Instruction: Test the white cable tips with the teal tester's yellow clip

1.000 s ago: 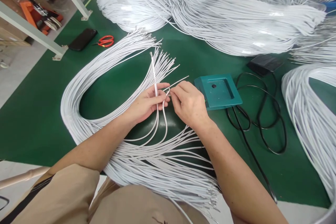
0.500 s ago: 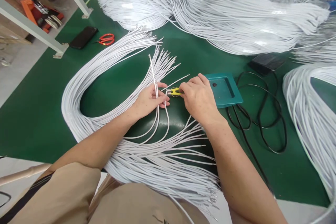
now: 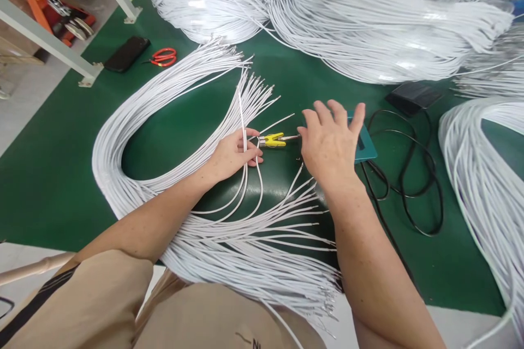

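Cables pinched beside a clip

Head view: the left hand is above the middle of the worktop, its grip narrow and holding a few white cables between thumb and fingers. One strand stands up past the fingers towards the far edge; the lower lengths droop towards the near edge. The yellow clip lies just right of these fingertips, its metal end against or very near a cable tip; which of the two cannot be told. A thin lead runs from the clip to the right hand, whose grip is wide, fingers fanned, partly over the teal box. Whether the thumb touches the lead is hidden.

To manage this well, I would keep the left pinch firm and close to the tip, so the cable does not twist while the clip is on it. The clip seems best kept in line with the cable, with the lead slack, so that no sideways pull drags it off. Loose ends of the bundle, which curves from the worktop's left half to its near edge, point towards the working spot and could snag; they are better kept apart.

The phone and snips lie by the far left corner.
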The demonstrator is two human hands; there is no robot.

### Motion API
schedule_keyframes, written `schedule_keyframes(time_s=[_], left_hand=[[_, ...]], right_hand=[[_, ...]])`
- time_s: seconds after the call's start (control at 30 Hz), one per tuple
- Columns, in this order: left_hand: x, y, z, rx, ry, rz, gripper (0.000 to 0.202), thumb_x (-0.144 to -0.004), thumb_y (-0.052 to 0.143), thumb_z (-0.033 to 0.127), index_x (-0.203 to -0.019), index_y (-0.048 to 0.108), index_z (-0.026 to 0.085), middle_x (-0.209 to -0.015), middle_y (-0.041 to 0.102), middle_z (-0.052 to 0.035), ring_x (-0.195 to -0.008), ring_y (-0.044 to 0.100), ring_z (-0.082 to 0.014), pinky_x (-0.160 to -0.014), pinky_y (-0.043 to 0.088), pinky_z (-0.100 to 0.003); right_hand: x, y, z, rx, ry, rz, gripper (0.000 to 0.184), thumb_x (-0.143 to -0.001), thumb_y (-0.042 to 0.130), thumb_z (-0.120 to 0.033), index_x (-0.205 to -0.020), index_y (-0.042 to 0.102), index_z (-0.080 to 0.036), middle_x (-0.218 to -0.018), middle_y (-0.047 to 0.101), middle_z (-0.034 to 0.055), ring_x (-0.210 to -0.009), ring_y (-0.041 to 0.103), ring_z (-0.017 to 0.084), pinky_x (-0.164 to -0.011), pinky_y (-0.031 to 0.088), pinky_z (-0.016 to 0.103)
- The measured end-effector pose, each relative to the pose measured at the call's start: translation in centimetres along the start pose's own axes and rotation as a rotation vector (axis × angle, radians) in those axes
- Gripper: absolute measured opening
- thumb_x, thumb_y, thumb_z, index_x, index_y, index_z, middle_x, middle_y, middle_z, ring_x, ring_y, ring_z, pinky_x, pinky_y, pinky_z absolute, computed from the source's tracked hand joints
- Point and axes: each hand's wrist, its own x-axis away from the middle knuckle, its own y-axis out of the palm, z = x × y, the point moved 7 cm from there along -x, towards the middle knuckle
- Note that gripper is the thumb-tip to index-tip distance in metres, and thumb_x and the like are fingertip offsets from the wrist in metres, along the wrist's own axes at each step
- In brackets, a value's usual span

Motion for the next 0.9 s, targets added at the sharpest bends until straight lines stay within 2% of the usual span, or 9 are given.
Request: schedule_keyframes(time_s=[0.13,0.27,0.37,0.47,0.57,0.67,0.73,0.77,0.9], left_hand=[[-0.1,-0.5,0.0,0.016,-0.01,-0.023,0.042,-0.072,0.072,0.015,-0.111,0.055,0.013,-0.073,0.069,-0.0022,-0.068,0.072,-0.0177,-0.063,0.058,-0.027],[0.2,-1.0,0.6,0.031,-0.012,-0.007,0.048,-0.071,0.074,0.018,-0.115,0.055,0.014,-0.074,0.067,-0.0005,-0.069,0.071,-0.0161,-0.064,0.055,-0.025],[0.4,-1.1,1.1,0.085,-0.003,-0.021,0.043,-0.069,0.076,0.023,-0.108,0.061,0.013,-0.075,0.065,-0.0004,-0.067,0.066,-0.0123,-0.063,0.053,-0.023],[0.3,-1.2,1.2,0.1,-0.002,-0.059,0.035,-0.067,0.079,0.029,-0.095,0.067,0.013,-0.081,0.065,-0.0022,-0.069,0.061,-0.0105,-0.063,0.051,-0.022],[0.2,-1.6,1.2,0.082,-0.005,-0.073,0.033,-0.07,0.077,0.034,-0.096,0.07,0.016,-0.089,0.066,-0.0045,-0.079,0.061,-0.0121,-0.067,0.049,-0.022],[0.3,-1.5,1.2,0.057,0.003,-0.104,0.034,-0.074,0.074,0.037,-0.102,0.072,0.019,-0.09,0.068,-0.0045,-0.081,0.06,-0.0123,-0.073,0.048,-0.023],[0.5,-1.2,1.3,0.011,0.028,-0.124,0.036,-0.074,0.073,0.037,-0.106,0.071,0.019,-0.091,0.069,-0.0044,-0.079,0.06,-0.0126,-0.075,0.048,-0.025],[0.6,-0.8,1.4,-0.013,0.044,-0.134,0.038,-0.074,0.074,0.036,-0.108,0.07,0.019,-0.091,0.069,-0.0045,-0.079,0.06,-0.0132,-0.077,0.048,-0.027],[1.1,0.9,1.4,-0.04,0.123,-0.19,0.05,-0.068,0.078,0.028,-0.116,0.065,0.018,-0.082,0.065,-0.0011,-0.075,0.06,-0.0128,-0.077,0.049,-0.028]], right_hand=[[0.1,0.2,1.0,0.029,0.049,0.01,0.035,-0.093,0.042,-0.024,-0.124,0.054,-0.015,-0.136,0.053,0.0178,-0.13,0.038,0.036,-0.107,0.015,0.066],[-0.2,-0.7,-0.8,-0.172,-0.041,-0.03,0.028,-0.093,0.045,-0.022,-0.115,0.061,-0.015,-0.128,0.059,0.0155,-0.12,0.047,0.03,-0.103,0.031,0.051],[0.4,-0.9,-4.8,-0.501,-0.264,-0.265,0.021,-0.092,0.049,-0.024,-0.098,0.068,-0.018,-0.103,0.069,0.009,-0.097,0.057,0.022,-0.085,0.042,0.036],[2.2,0.2,-8.3,-0.569,-0.393,-0.602,0.017,-0.087,0.056,-0.021,-0.079,0.07,-0.019,-0.083,0.068,0.0075,-0.082,0.058,0.019,-0.069,0.041,0.03],[3.6,1.3,-8.7,-0.46,-0.284,-0.795,0.02,-0.082,0.061,-0.022,-0.063,0.067,-0.019,-0.063,0.061,0.0068,-0.064,0.054,0.018,-0.055,0.032,0.029],[4.1,1.1,-8.2,-0.583,-0.183,-0.912,0.031,-0.077,0.067,-0.023,-0.048,0.056,-0.02,-0.046,0.047,-0.0003,-0.044,0.038,0.011,-0.048,0.025,0.029],[3.6,0.6,-7.7,-0.74,-0.145,-0.909,0.036,-0.076,0.066,-0.021,-0.043,0.051,-0.02,-0.043,0.044,-0.0023,-0.041,0.033,0.009,-0.047,0.024,0.028],[3.0,0.4,-7.1,-0.793,-0.103,-0.851,0.036,-0.078,0.063,-0.02,-0.044,0.052,-0.019,-0.044,0.046,-0.0022,-0.042,0.035,0.008,-0.048,0.025,0.027],[0.2,0.2,-3.3,-0.867,0.225,-0.42,0.021,-0.085,0.056,-0.029,-0.068,0.066,-0.02,-0.058,0.059,-0.0013,-0.054,0.047,0.01,-0.057,0.033,0.027]])
